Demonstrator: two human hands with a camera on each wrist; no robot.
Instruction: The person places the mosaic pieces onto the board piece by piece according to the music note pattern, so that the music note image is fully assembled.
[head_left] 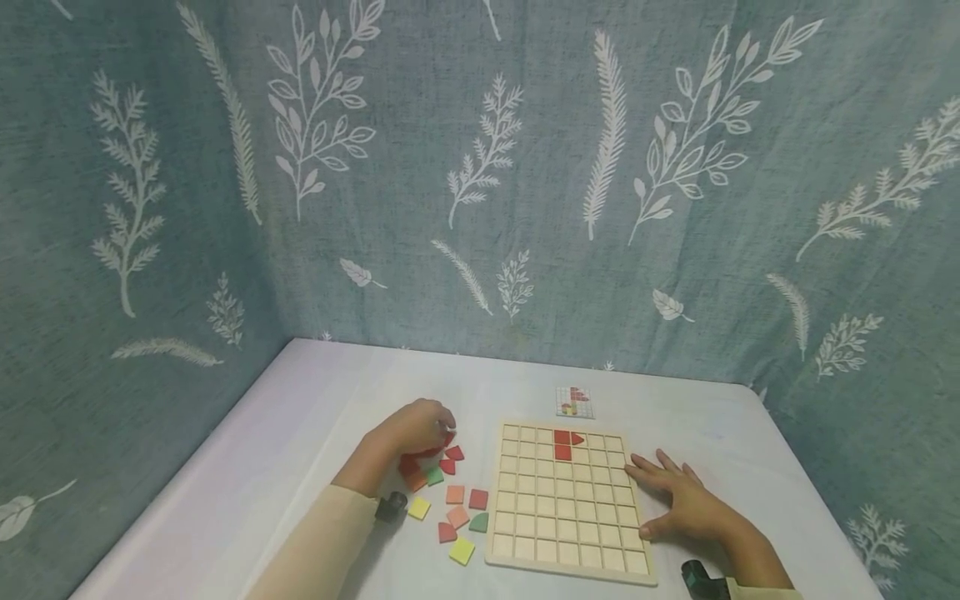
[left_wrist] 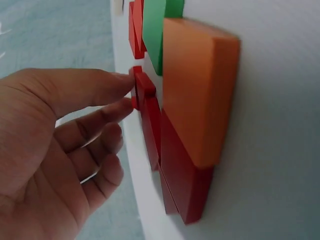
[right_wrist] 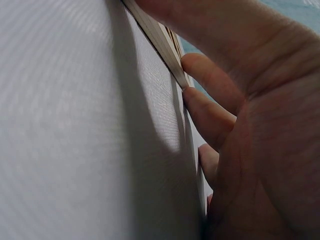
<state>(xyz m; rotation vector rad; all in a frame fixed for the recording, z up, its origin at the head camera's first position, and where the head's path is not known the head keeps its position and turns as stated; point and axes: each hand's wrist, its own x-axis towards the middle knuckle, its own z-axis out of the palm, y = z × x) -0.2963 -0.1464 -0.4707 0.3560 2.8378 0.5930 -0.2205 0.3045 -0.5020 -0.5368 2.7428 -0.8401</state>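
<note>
At the loose tiles left of the board, my left hand (head_left: 416, 427) pinches a red tile (left_wrist: 134, 87) between thumb and forefinger; its exact shape is hidden. More red tiles (left_wrist: 152, 130), an orange square tile (left_wrist: 192, 90) and a green tile (left_wrist: 152, 30) lie close by. My right hand (head_left: 688, 503) has its fingers spread, with thumb and fingertips touching the right edge of the wooden grid board (head_left: 558, 508). Near the board's top, two red square tiles (head_left: 562, 452) stand one below the other, with a red rounded-tip tile (head_left: 577, 438) beside the upper one.
A small pattern card (head_left: 566, 408) lies behind the board. Between left hand and board are scattered yellow tiles (head_left: 462, 550), orange tiles (head_left: 455, 494), a green quarter-round tile (head_left: 479, 522) and red tiles (head_left: 478, 499). A leaf-patterned cloth (head_left: 480, 183) hangs behind the white table (head_left: 337, 375).
</note>
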